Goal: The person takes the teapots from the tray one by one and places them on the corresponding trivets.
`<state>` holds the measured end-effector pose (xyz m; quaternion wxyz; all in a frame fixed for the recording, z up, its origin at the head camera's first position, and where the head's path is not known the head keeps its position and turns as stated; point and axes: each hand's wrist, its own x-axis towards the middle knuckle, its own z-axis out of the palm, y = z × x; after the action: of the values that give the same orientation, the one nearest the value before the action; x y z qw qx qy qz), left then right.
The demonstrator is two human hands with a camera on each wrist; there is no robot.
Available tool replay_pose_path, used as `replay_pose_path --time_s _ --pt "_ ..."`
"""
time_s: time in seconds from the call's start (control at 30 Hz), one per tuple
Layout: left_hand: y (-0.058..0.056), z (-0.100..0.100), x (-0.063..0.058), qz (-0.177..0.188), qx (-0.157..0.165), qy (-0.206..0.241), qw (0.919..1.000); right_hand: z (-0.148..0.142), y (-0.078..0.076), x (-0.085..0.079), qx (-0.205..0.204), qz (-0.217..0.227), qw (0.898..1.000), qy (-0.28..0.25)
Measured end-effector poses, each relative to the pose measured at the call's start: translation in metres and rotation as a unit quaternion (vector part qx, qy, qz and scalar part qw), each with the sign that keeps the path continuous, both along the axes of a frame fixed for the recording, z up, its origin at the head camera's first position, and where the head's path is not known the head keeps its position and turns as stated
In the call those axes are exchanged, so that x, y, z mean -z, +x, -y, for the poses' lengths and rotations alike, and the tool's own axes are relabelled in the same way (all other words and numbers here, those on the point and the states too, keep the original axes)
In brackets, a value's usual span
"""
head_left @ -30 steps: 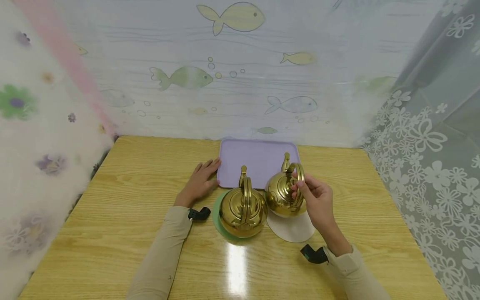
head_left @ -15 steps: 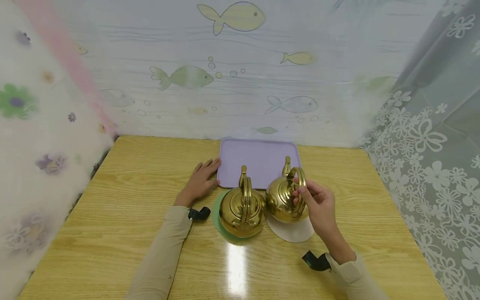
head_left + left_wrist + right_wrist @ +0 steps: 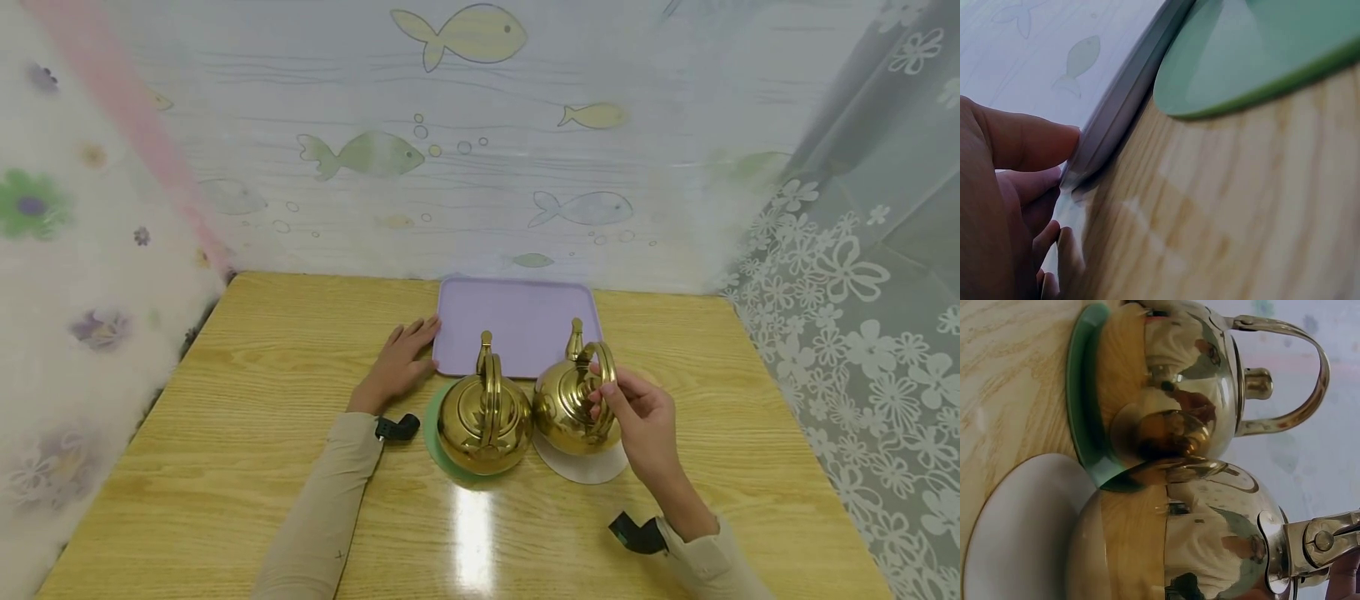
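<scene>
Two shiny gold kettles stand side by side. The left kettle [image 3: 468, 433] rests on a round green mat [image 3: 432, 437], its spout toward the back. My right hand [image 3: 641, 417] grips the arched handle of the right kettle [image 3: 558, 408], which is over a round off-white mat [image 3: 592, 471]. Whether that kettle's base touches the mat I cannot tell. The two kettles' bodies are close together in the right wrist view. My left hand [image 3: 397, 362] lies on the table, its extended fingers and thumb touching the left edge of a lilac tray [image 3: 517, 321].
The wooden table [image 3: 247, 467] has a patterned fish curtain [image 3: 480, 167] along its back edge. Behind the kettles, the tray reaches nearly to that curtain. A floral lace curtain [image 3: 855, 333] hangs on the right.
My right hand and the right kettle have moved toward me and slightly right, covering more of the off-white mat. The left hand, left kettle and tray have stayed in place.
</scene>
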<state>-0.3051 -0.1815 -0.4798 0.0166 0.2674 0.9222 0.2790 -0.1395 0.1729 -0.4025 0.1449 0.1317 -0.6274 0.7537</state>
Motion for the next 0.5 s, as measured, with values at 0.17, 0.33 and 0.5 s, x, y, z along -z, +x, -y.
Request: replay_pose_path --time_s 0.17,0.33,0.5 --pt "0.0 0.0 0.0 0.001 0.0 -0.001 1.0 -0.003 0.005 0.001 -0.009 0.002 1.0 0.012" --pt "0.0 0.0 -0.001 0.0 0.0 -0.001 1.0 -0.003 0.009 0.002 -0.013 -0.005 1.0 0.007" --pt "0.0 0.0 -0.001 0.001 0.001 0.001 1.0 -0.002 0.013 0.002 -0.012 -0.016 1.0 -0.006"
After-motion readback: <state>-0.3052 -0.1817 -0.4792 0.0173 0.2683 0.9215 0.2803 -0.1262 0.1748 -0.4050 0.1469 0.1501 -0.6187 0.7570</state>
